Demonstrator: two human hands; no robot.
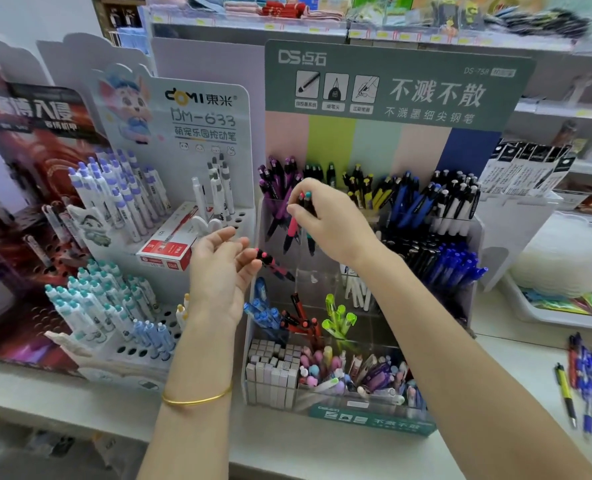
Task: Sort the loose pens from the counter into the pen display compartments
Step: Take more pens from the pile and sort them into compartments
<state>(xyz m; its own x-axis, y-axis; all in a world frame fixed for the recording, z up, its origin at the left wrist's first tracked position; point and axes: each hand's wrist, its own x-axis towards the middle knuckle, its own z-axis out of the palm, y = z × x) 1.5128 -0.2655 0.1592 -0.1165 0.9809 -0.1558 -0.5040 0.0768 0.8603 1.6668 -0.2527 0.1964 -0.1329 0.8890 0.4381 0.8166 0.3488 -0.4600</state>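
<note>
At display [367, 420], hands [220, 271] [325, 220] holding pens [292, 227] (partly hidden)

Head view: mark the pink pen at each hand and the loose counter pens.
Upper pink pen [292, 226], in right hand [325, 220]: head view, pink barrel.
Lower pink pen [273, 264], at left hand [218, 271]: head view, mid-barrel.
Loose pens [590, 379]: head view, middle of pile.
</note>
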